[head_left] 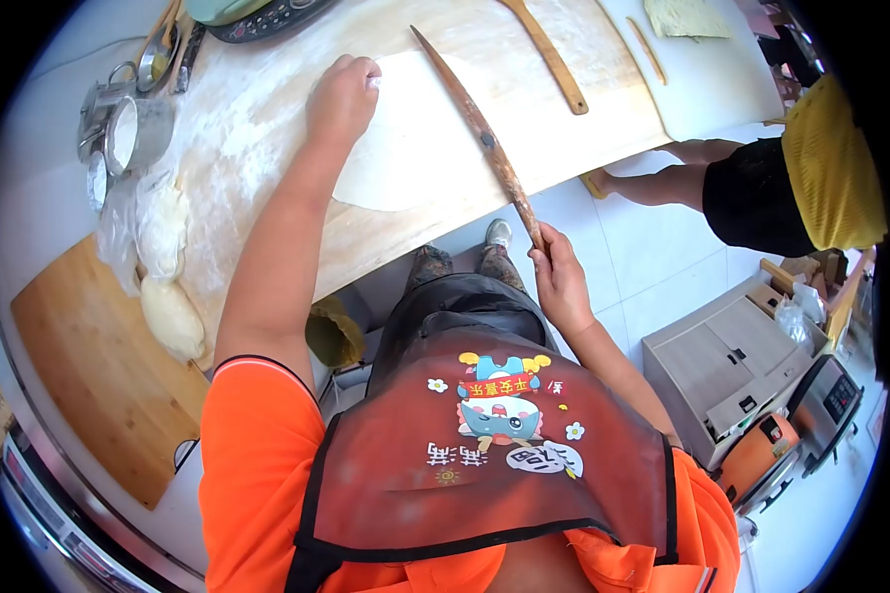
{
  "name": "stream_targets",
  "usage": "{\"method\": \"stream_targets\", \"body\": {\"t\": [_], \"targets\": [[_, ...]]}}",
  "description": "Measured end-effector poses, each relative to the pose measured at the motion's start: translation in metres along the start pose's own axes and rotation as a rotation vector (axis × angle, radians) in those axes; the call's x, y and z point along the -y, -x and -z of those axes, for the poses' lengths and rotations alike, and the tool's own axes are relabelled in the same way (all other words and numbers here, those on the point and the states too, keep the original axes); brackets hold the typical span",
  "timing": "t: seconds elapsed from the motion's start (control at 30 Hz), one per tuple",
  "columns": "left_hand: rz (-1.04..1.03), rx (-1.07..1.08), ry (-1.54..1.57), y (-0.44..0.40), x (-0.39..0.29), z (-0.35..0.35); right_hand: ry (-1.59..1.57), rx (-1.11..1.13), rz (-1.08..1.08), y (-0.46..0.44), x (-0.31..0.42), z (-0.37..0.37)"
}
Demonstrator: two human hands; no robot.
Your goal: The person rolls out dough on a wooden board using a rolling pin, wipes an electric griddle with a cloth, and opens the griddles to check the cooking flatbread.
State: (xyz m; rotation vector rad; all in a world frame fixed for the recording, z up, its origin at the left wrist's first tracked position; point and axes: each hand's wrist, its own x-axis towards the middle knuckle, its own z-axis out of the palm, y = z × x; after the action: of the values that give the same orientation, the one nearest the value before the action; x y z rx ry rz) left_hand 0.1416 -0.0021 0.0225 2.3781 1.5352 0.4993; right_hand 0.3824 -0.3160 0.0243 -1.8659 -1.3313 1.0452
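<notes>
A wide sheet of pale dough (400,138) lies on the floured wooden board (257,89), its near edge close to the board's front. My left hand (343,99) is closed over the sheet's left edge; what its fingers hold, if anything, is hidden. In my right hand (561,277) is the near end of a long tapered rolling pin (480,128), which slants across the right part of the dough and sticks out past the board's front edge. Lumps of dough (172,316), one under plastic, rest at the board's left end.
A metal pot of flour (138,133) stands at the left beside a wooden panel (109,366). A wooden stick (549,59) lies beyond the pin, near a white board (712,79). Another person (761,188) stands at the right, near a grey cabinet (712,356).
</notes>
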Motion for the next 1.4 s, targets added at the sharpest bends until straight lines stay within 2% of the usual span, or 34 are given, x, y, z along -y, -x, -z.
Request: {"method": "stream_targets", "body": {"t": [0.17, 0.27, 0.37, 0.47, 0.53, 0.6, 0.67, 0.73, 0.8, 0.9, 1.0, 1.07, 1.23, 1.33, 1.4], "targets": [[-0.142, 0.0, -0.197, -0.006, -0.004, 0.0, 0.009, 0.012, 0.012, -0.004, 0.003, 0.006], [-0.078, 0.053, -0.193, -0.012, 0.002, -0.004, 0.017, 0.016, 0.024, -0.005, 0.003, 0.007], [0.198, 0.067, -0.014, -0.017, 0.011, -0.006, 0.019, 0.021, 0.024, -0.007, 0.003, 0.008], [0.435, -0.003, 0.298, -0.011, 0.049, 0.004, 0.022, 0.029, 0.02, -0.008, 0.002, 0.009], [0.612, -0.122, 0.836, 0.014, 0.074, 0.022, 0.024, 0.033, 0.021, -0.009, 0.001, 0.01], [0.529, -0.118, 0.944, 0.059, 0.072, 0.067, 0.026, 0.041, 0.022, -0.01, -0.001, 0.011], [0.568, 0.162, 0.721, 0.105, 0.055, 0.123, 0.02, 0.045, 0.036, -0.011, -0.004, 0.011], [0.431, 0.68, 0.194, 0.171, 0.071, 0.159, 0.027, 0.052, 0.041, -0.01, -0.005, 0.013], [0.219, 0.997, -0.221, 0.202, 0.036, 0.18, 0.045, 0.058, 0.044, -0.013, -0.003, 0.016], [0.13, 0.635, -0.252, 0.229, 0.029, 0.172, 0.062, 0.079, 0.04, -0.018, -0.004, 0.021], [0.498, 0.39, 0.079, 0.18, -0.017, 0.143, 0.057, 0.088, 0.052, -0.023, -0.003, 0.026], [0.259, 0.114, 0.234, 0.157, -0.02, 0.101, 0.058, 0.084, 0.065, -0.024, -0.003, 0.027], [0.387, 0.112, 0.473, 0.095, -0.048, 0.037, 0.069, 0.087, 0.077, -0.024, -0.001, 0.029], [0.446, 0.25, 0.713, 0.097, -0.061, 0.054, 0.057, 0.064, 0.084, -0.022, 0.001, 0.032], [0.451, 0.361, 0.683, 0.122, -0.063, 0.077, 0.053, 0.051, 0.091, -0.022, -0.001, 0.033]]}}
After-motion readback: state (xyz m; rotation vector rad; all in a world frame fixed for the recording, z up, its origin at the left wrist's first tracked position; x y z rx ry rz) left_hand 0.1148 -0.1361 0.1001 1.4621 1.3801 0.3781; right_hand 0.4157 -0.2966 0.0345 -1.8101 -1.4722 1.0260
